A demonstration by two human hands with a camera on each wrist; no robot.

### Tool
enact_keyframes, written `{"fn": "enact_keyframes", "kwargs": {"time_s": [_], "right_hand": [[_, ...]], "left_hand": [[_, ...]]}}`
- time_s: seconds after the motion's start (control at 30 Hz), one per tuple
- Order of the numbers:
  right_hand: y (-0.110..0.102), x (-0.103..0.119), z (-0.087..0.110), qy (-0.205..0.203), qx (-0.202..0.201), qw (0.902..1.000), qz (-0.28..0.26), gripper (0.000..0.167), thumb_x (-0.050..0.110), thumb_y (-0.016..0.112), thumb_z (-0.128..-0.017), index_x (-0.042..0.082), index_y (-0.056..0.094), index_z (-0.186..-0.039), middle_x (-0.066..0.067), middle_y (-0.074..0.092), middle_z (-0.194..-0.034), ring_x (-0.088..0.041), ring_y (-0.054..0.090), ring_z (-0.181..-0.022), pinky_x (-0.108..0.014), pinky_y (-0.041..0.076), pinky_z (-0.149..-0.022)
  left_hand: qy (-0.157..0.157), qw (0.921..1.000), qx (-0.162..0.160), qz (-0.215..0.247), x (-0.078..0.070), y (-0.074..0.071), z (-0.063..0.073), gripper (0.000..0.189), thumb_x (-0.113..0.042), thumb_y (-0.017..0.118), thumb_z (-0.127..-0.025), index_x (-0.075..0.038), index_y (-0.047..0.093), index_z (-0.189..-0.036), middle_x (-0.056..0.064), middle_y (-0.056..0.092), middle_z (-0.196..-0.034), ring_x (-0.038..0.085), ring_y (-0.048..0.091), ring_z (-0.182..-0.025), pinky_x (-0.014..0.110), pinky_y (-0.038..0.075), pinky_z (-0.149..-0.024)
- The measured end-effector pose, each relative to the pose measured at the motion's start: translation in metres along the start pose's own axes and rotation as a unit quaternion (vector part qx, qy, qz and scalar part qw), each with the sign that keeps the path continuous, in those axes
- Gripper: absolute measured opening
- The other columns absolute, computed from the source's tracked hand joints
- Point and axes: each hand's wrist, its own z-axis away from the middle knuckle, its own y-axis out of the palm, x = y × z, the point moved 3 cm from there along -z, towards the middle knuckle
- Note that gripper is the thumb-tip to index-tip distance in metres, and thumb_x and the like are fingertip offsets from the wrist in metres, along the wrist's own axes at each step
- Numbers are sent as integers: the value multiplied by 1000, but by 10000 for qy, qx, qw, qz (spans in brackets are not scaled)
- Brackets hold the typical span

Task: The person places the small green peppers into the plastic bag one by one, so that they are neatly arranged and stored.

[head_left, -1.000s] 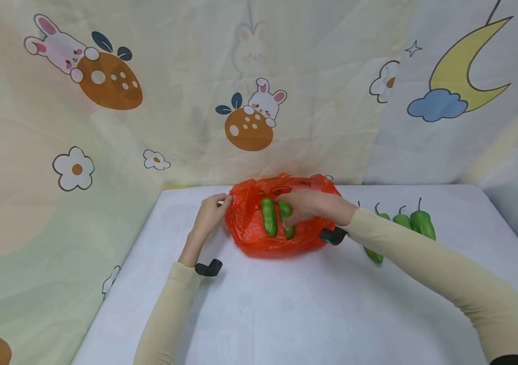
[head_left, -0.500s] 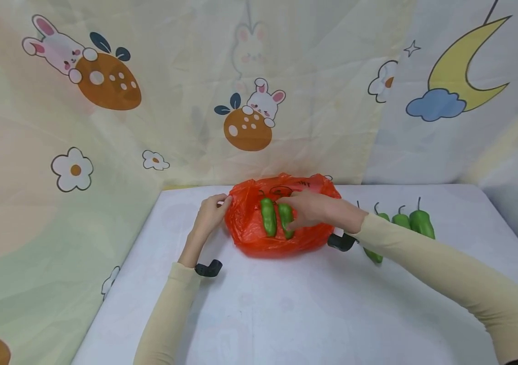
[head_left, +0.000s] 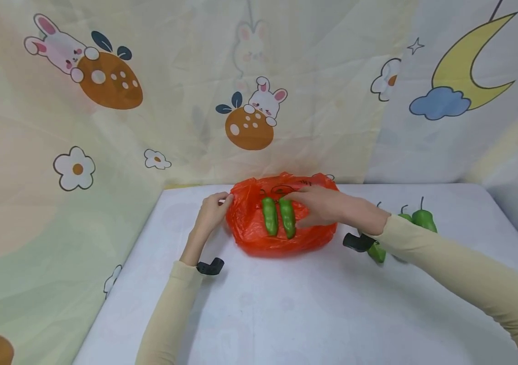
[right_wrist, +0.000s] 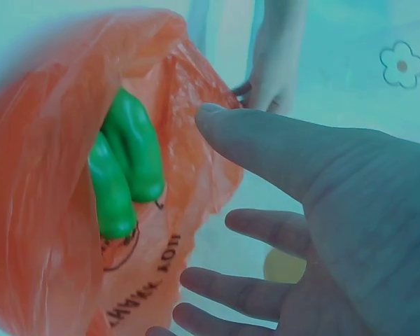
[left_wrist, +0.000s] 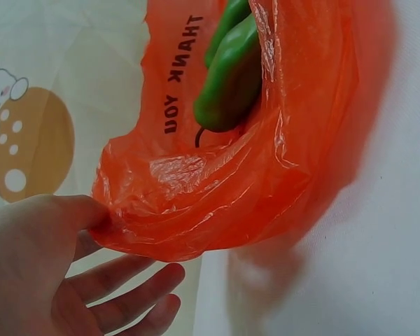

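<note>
- Green, long, smooth-skinned peppers (head_left: 270, 217), two of them: lying side by side inside the mouth of a red, thin, crinkled plastic bag (head_left: 247, 246), stems toward the far side.
- Bag sits near the far edge of the white, flat table (head_left: 259, 309).
- Progress, my call: partway. Two in the bag, not yet all.
- Left to do, as I judge it: the loose green peppers (head_left: 424, 221) on the table, right of the bag. I make out three bodies plus a stem; the beige fabric sleeve (head_left: 452, 271) blocks the rest, so no firm count.
- Left hand (head_left: 210, 213): thumb and finger pinch the bag's rim, other fingers free below it, clear in the left wrist view.
- Right hand (head_left: 322, 205): over the bag's right side, thumb and fingers spread wide, nothing between them in the right wrist view. Whether a fingertip brushes the right pepper, I can't tell.
- Versus a second ago: right hand was over the right-hand pepper in the bag; now it's shifted right, with that pepper showing almost whole.
- Left hand, bag and bagged peppers: about the same. Sleeve now hides more of the loose ones.
</note>
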Motion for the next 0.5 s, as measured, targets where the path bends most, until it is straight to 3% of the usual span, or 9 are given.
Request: {"fn": "enact_keyframes", "kwargs": {"time_s": [0.2,0.5], "right_hand": [[-9,-15,10,-142,-214,9997,-59,72,34,76,-88,14,46,-150,-18,46,-152,-39,42,-139,-57,51,-100],[-17,-29,31,3,-403,9990,-168,73,31,77,-87,20,45,-152,-17,47,-150,-41,45,-136,-58,52,-98]], "left_hand": [[-6,10000,-36,45,-1,0,1,35,-39,51,-104,-13,72,-112,9,72,-114,27,68,-100,42,60,-85],[-57,9999,-51,75,0,0,2,36,-39,50,-104,-12,72,-112,10,72,-113,27,68,-99,42,60,-86]]}}
